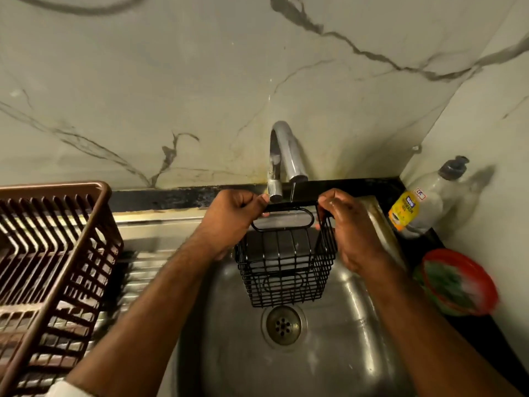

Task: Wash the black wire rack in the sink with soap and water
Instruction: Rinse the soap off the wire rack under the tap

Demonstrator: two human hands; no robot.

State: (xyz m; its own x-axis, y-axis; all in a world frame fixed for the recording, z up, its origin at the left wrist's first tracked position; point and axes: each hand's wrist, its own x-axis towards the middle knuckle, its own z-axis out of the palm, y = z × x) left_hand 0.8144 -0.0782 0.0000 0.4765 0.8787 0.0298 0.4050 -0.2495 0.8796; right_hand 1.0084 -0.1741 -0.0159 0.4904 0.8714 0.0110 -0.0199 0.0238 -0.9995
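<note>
I hold the black wire rack (286, 270), a small open basket, over the steel sink (329, 353), just under the chrome tap's spout (275, 193). My left hand (232, 222) grips its top left edge. My right hand (352, 230), wet, grips its top right edge. The rack's open top faces me and its far side hangs above the drain (283, 325). Whether water runs from the tap is hard to tell.
A brown plastic dish rack (48, 267) stands on the drainboard at the left. A dish soap bottle (423, 204) leans in the right corner. Below it sits a red bowl (458, 282) with a green scrubber. The marble wall rises behind the tap.
</note>
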